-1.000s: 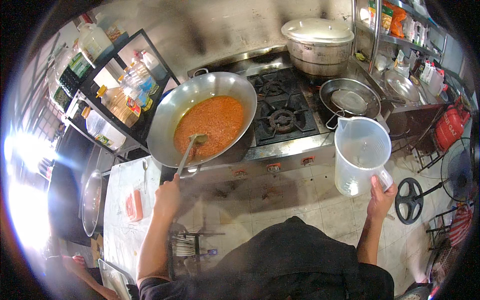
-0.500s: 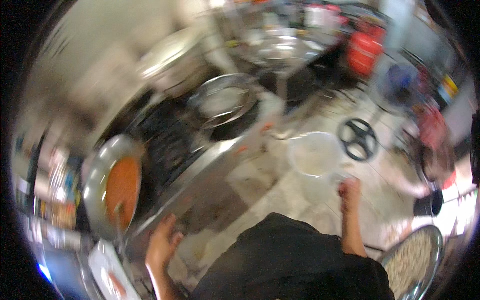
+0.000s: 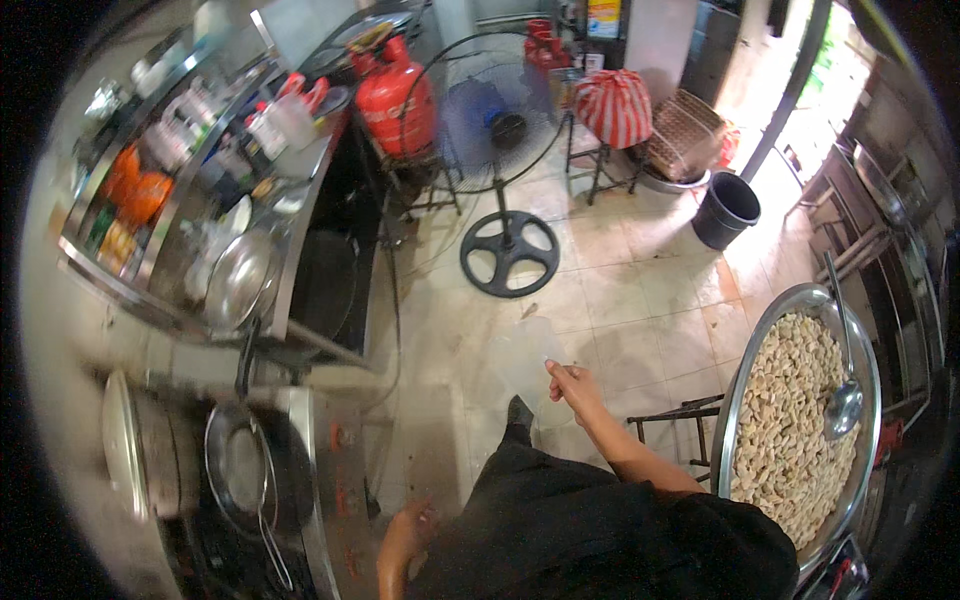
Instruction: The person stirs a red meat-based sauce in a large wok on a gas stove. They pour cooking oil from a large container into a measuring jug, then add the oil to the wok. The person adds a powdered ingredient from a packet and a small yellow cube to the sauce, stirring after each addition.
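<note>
In my right hand (image 3: 570, 388), fingers closed around its edge or handle, is a translucent plastic jug (image 3: 522, 358). It hangs over the floor in front of my dark shoe, and its outline is faint against the pale tiles. My left hand (image 3: 408, 532) hangs low beside the stove front, slightly blurred, with loosely bent fingers and nothing visible in it. Nearest to that hand are the red stove knobs (image 3: 345, 500). On the stove sits a pan (image 3: 240, 465) with a wire-handled skimmer across it.
A wide metal basin (image 3: 735, 400) of pale, nut-like pieces with a ladle (image 3: 845, 405) stands on my right. Ahead are a standing fan (image 3: 508, 255), a red gas cylinder (image 3: 397, 105) and a black bucket (image 3: 727, 212). A cluttered steel counter (image 3: 310, 190) runs along the left.
My view has swung right, away from the wok of orange sauce and toward the fan and basin. The jug stays in my right hand. My left hand remains low by the stove.
</note>
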